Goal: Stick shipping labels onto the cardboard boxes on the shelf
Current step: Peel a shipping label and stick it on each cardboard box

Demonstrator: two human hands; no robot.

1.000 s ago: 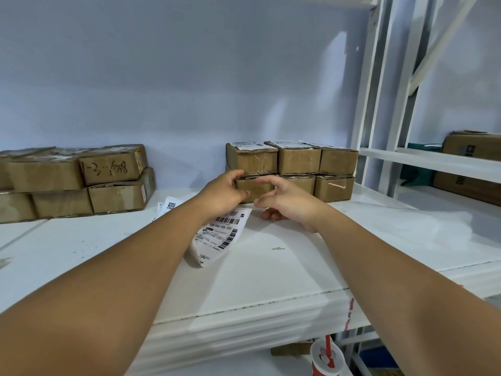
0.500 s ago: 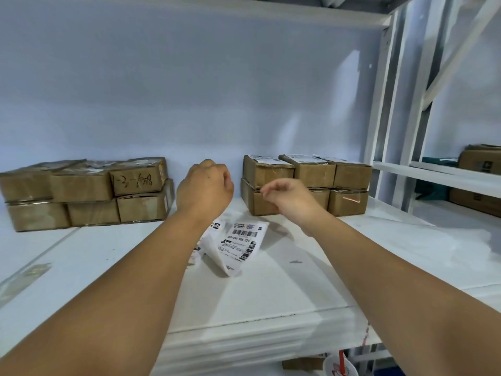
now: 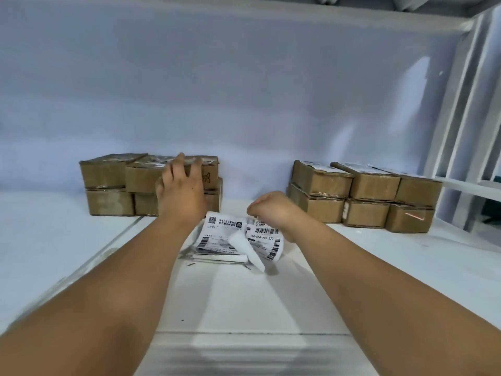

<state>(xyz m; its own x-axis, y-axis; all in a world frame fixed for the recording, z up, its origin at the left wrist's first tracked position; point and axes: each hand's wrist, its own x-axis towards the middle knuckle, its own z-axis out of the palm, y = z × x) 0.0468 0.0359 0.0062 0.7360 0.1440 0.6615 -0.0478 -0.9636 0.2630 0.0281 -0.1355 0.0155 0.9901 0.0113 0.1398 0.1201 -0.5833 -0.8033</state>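
Two stacks of brown cardboard boxes stand at the back of the white shelf [image 3: 244, 299]. My left hand [image 3: 181, 191] reaches to the left stack [image 3: 108, 172] with fingers spread, its fingertips on the top edge of an upper box. My right hand [image 3: 273, 210] is curled and pinches a white shipping label [image 3: 267, 240] with barcodes, held just above the shelf. A strip of white backing [image 3: 248, 251] curls down from the label. A small pile of more labels [image 3: 217, 232] lies on the shelf under it. The boxes of the right stack [image 3: 366, 191] carry white labels on top.
A pale wall closes the shelf at the back. White metal uprights and a crossbar [image 3: 461, 131] of the rack stand at the right. Another shelf board [image 3: 298, 17] runs overhead.
My left hand has let go of the label, moved left and up, and opened against the left stack. My right hand keeps the label. The view has swung left.
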